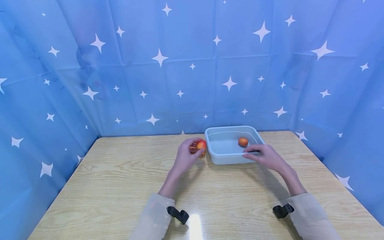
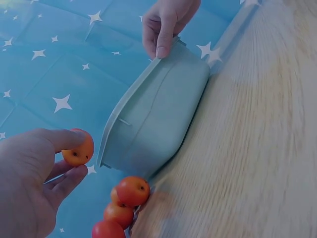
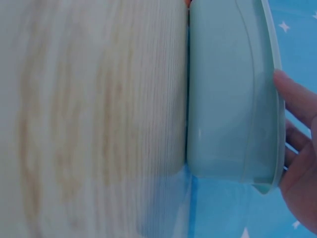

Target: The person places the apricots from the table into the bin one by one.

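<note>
My left hand (image 1: pixel 183 159) pinches a small round orange-red fruit (image 2: pixel 80 148) between thumb and fingers, just left of a pale blue plastic bin (image 1: pixel 231 160). In the left wrist view the held fruit shows small dark spots and is raised above several similar fruits (image 2: pixel 132 192), which lie on the table against the bin's end. The right hand (image 1: pixel 270 159) grips the bin's near rim toward its right end, thumb on the outer side and fingers over the edge. Inside the bin, near that hand, lies one orange fruit (image 1: pixel 243 142).
The bin stands at the back of a light wooden table (image 1: pixel 120 186). Behind the table and along both sides hangs a blue curtain (image 1: pixel 192 76) with white stars. A black strap-on camera (image 1: pixel 178 215) sits on the left wrist, another (image 1: pixel 283 211) on the right.
</note>
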Demonstrator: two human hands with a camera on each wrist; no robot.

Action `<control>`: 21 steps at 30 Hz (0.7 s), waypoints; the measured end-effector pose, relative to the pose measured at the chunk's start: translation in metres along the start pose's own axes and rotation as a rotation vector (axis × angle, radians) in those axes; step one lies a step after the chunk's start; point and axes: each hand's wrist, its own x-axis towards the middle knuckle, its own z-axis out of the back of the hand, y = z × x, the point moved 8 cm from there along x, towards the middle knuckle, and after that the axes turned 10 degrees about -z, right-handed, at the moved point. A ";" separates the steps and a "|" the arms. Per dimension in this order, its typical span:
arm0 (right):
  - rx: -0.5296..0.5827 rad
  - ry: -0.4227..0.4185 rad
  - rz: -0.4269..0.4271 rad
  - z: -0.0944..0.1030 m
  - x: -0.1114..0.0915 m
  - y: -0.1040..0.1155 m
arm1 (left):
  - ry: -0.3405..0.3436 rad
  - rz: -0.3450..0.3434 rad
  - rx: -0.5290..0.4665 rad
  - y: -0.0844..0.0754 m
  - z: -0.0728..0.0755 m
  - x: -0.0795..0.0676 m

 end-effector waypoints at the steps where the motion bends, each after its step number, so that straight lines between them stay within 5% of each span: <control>1: 0.000 -0.002 0.001 0.000 0.000 0.000 | -0.005 0.006 -0.005 0.000 0.000 0.001; 21: -0.008 0.000 -0.001 -0.001 0.001 -0.002 | -0.031 -0.064 -0.068 -0.019 -0.021 0.013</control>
